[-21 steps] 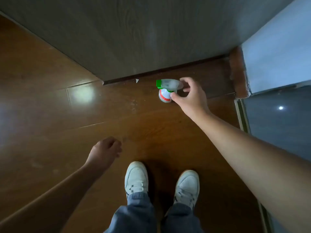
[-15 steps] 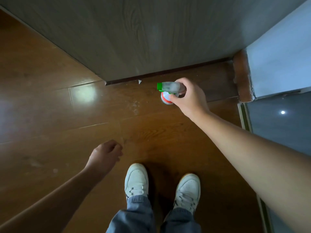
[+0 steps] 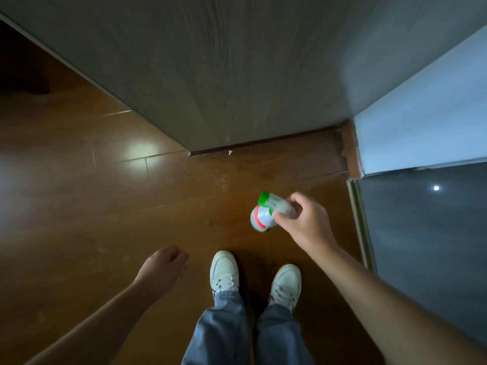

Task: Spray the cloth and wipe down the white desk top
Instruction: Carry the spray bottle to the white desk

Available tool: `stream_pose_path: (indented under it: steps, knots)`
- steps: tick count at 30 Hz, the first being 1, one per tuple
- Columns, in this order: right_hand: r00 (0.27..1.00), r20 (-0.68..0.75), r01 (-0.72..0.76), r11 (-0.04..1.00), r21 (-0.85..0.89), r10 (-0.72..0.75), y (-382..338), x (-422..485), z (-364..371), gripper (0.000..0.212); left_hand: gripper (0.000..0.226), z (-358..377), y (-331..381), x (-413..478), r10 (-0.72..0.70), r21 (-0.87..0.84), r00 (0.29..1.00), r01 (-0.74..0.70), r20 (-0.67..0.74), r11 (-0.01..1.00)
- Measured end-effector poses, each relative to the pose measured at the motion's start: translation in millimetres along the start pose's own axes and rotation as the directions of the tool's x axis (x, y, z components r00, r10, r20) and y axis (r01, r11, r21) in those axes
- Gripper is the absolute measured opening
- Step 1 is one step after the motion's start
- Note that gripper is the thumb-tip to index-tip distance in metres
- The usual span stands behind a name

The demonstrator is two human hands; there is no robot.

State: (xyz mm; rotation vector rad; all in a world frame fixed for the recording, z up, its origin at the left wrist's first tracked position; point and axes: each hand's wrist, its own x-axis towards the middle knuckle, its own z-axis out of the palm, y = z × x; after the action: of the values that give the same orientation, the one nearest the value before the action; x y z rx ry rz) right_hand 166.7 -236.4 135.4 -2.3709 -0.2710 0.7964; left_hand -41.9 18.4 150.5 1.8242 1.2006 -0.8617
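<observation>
One spray bottle (image 3: 263, 219), with a green nozzle and a white body with a red band, is tilted over the wood floor (image 3: 105, 206), just ahead of the right shoe (image 3: 286, 281). The right hand (image 3: 308, 225) grasps it by the spray head, thumb and fingers curled round it. The left hand (image 3: 163, 267) hangs with loosely curled fingers and holds nothing. There are two pale shoes, the left (image 3: 224, 270) beside the right, under two jeans legs (image 3: 221, 330). The bottle is motion-blurred, so any label writing is unreadable. Its base is hidden. Both forearms are cut off at the frame edge.
</observation>
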Motion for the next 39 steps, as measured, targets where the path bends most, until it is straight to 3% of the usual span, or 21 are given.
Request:
stream_pose_path:
  steps: [8, 18, 24, 29, 33, 36, 39]
  knots:
    - [0.993, 0.002, -0.12, 0.985, 0.127, 0.121, -122, -182, -121, 0.03, 0.027, -100, 51, -155, 0.02, -0.103, 1.0, -0.02, 0.0, 0.995]
    - [0.975, -0.21, 0.098, 0.989, 0.111, -0.073, -244, -305, -223, 0.026, 0.021, -190, 68, -321, 0.153, -0.249, 0.981, -0.18, -0.124, 0.952]
    - [0.948, -0.225, 0.242, 0.969, 0.055, -0.224, -279, -333, -240, 0.033, 0.022, -205, 46, -380, 0.15, -0.35, 0.966, -0.217, -0.208, 0.911]
    - [0.941, -0.087, 0.328, 0.945, 0.008, -0.326, -292, -328, -252, 0.032, 0.023, -187, 3, -409, 0.024, -0.47, 0.972, -0.135, -0.236, 0.873]
    - [0.895, 0.074, 0.441, 0.897, -0.002, -0.44, -310, -312, -254, 0.026, 0.026, -147, -48, -432, -0.179, -0.585, 0.955, 0.006, -0.238, 0.811]
    - [0.807, 0.287, 0.538, 0.843, 0.003, -0.516, -327, -306, -246, 0.031, 0.026, -102, -81, -458, -0.374, -0.714, 0.901, 0.113, -0.219, 0.69]
    - [0.673, 0.481, 0.622, 0.782, 0.044, -0.562, -344, -305, -230, 0.023, 0.021, -42, -102, -492, -0.549, -0.846, 0.823, 0.182, -0.148, 0.502]
